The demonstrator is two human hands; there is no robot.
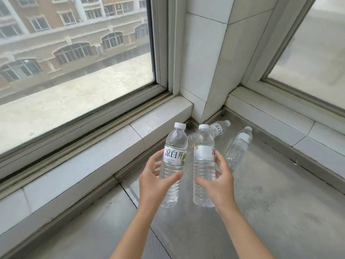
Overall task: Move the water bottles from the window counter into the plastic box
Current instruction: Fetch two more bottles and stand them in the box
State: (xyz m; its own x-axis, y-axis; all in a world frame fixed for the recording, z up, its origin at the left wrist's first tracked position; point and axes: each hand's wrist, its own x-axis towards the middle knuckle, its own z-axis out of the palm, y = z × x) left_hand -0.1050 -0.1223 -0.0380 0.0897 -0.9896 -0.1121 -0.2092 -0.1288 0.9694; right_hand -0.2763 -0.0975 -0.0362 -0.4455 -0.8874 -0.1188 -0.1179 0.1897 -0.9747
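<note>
We have two water bottles in hand above the grey window surface [270, 212]. Our left hand [156, 186] holds the left bottle [172, 165] with thumb and fingers [155, 159] curled round its ribbed body just under the label, though the hold looks loose, some fingers lifted off. Our right hand [218, 182] wraps the right bottle [204, 165] at the same height, the thumb across the front ribs and the fingers closed over the label's edge. Both bottles stand roughly upright, caps on, nearly touching each other.

Two more bottles lie on their sides in the corner of the surface: one [218, 128] close against the tiled pillar [203, 62], another [238, 148] just to its right, cap pointing away from us. The plastic box is not in view.

All four look full to the shoulder, so we judge each to have real weight for one hand. The walls are thin clear plastic, which should give a little under a squeeze; the ribs offer the fingers something to catch, while the glossy label band is likely the slipperiest part. The best hold, we think, is the ribbed waist below the label, where we are now. A drop would likely do them little harm, but those lying down can roll, so they want taking round the middle.
</note>
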